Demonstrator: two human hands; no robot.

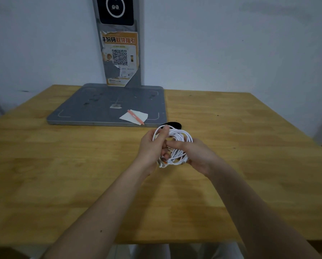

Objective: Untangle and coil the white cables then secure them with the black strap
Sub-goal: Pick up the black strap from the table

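A bundle of coiled white cables (177, 144) is held up above the wooden table (63, 156), between both hands. My left hand (152, 148) grips the left side of the coil, thumb up along its top loop. My right hand (195, 156) clasps the right and lower side, with the index finger stretched across the middle of the loops. A black strap (176, 124) lies on the table just behind the coil, mostly hidden by it.
A grey flat base plate (92, 107) with an upright post (119, 53) bearing a torn QR-code poster stands at the back of the table. On the plate's near right corner lie a white paper slip (137, 116) and an orange pen (136, 117).
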